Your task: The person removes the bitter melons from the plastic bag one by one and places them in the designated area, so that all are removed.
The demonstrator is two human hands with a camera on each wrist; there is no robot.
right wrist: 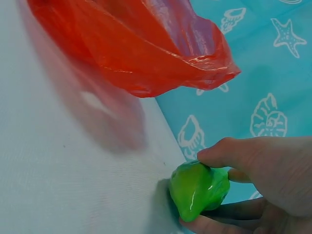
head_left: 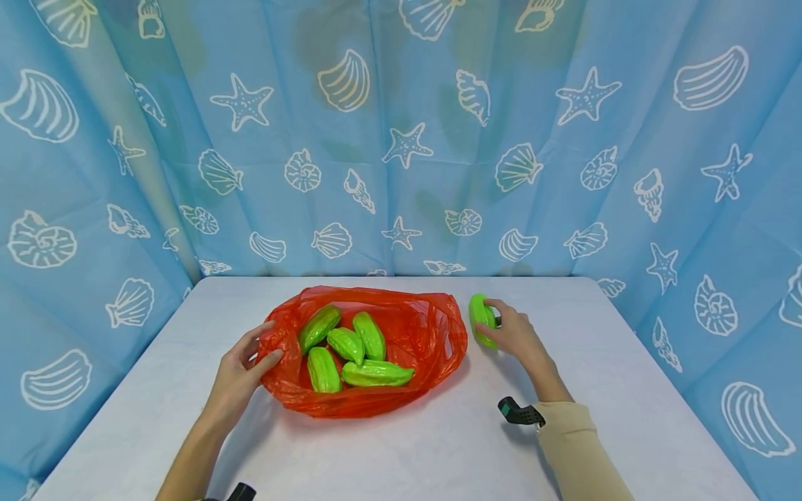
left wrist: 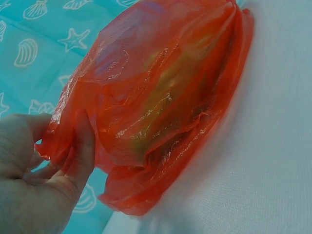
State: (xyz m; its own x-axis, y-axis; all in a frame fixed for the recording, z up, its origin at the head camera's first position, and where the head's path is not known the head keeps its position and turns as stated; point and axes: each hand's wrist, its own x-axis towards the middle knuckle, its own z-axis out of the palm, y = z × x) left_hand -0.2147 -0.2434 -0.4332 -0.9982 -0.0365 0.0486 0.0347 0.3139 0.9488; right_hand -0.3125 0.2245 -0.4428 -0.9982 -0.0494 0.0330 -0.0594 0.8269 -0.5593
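A red plastic bag (head_left: 370,402) lies with its mouth spread wide, and several green ridged fruits (head_left: 372,339) show inside it. At the bag's left rim, my left hand (head_left: 241,369) pinches the thin plastic between thumb and fingers; the left wrist view shows the bag wall (left wrist: 161,102) bulging beside that hand. To the right of the bag, my right hand (head_left: 515,335) grips another green ridged fruit (head_left: 479,316) by its sides. In the right wrist view this fruit (right wrist: 192,187) points its tapered tip toward the camera, close over the table.
A white-covered table (head_left: 401,459) supports the bag. Its back edge meets a blue curtain (head_left: 401,188) printed with white shells and starfish, which also runs along both sides. A black wrist device (head_left: 519,412) sticks out beside the right sleeve.
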